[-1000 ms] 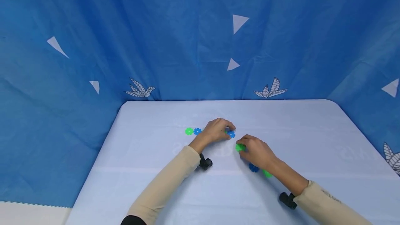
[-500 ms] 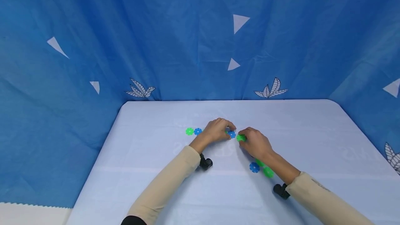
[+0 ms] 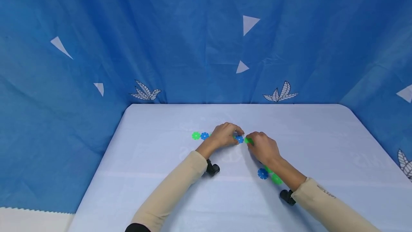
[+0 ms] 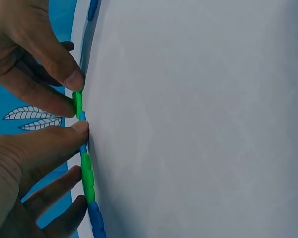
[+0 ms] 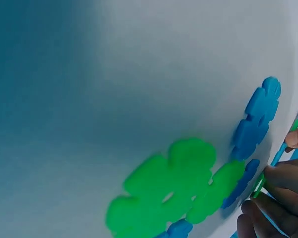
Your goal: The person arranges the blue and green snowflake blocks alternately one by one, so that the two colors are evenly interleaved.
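Note:
Flat, notched snowflake discs in green and blue make a row on the white table. My left hand (image 3: 223,134) lies over the row's middle and pinches its right-end blue disc (image 3: 239,139) between thumb and finger. At the row's left end show a green disc (image 3: 196,135) and a blue disc (image 3: 204,136); the hand hides others between. Just to the right, my right hand (image 3: 264,148) pinches a green disc (image 4: 77,103) by its edge. In the left wrist view that green disc meets the edge of the blue disc (image 4: 83,144).
Loose discs lie under my right forearm: a blue disc (image 3: 263,173), a green disc (image 3: 276,179) and others partly hidden. The white table (image 3: 154,196) meets a blue patterned cloth (image 3: 193,46) behind. Black wrist cameras (image 3: 213,168) hang beneath both forearms.
My right hand has moved away from me with its green disc, up to the row's right-end blue disc. Loose discs beneath that forearm show more. My left hand stays in place.

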`<state>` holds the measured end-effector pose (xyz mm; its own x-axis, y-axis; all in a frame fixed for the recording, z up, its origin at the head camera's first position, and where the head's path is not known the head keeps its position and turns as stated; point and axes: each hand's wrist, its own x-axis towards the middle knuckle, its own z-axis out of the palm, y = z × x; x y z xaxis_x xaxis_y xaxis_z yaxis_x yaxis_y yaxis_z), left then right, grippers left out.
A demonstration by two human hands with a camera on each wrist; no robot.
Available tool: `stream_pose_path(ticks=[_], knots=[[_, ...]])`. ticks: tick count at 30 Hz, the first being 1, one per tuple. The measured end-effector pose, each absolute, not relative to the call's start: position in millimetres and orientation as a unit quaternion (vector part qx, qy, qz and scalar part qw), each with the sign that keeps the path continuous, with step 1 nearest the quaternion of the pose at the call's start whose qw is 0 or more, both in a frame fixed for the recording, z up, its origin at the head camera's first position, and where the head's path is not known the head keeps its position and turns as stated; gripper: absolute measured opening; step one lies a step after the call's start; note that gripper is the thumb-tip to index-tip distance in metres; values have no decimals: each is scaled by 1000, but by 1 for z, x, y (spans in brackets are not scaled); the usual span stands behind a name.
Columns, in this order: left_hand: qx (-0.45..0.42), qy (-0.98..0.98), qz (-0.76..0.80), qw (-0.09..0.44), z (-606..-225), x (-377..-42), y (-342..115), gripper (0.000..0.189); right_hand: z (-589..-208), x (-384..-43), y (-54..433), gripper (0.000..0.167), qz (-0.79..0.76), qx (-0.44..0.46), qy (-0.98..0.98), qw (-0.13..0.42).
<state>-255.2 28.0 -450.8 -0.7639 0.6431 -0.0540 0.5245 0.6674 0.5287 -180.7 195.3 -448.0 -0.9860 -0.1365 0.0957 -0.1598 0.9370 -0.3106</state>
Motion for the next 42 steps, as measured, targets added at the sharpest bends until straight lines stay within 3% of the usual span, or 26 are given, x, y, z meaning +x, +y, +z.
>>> stream_pose_path(ticks=[23, 30, 42], knots=[[319, 908, 244, 124, -458, -247, 28, 37, -453, -174, 191, 23, 168, 88, -982, 14], [331, 903, 247, 113, -454, -248, 35, 36, -452, -171, 196, 21, 138, 96, -985, 44], [323, 908, 238, 122, -448, -254, 30, 39, -444, -179, 194, 34, 182, 66, -981, 7]])
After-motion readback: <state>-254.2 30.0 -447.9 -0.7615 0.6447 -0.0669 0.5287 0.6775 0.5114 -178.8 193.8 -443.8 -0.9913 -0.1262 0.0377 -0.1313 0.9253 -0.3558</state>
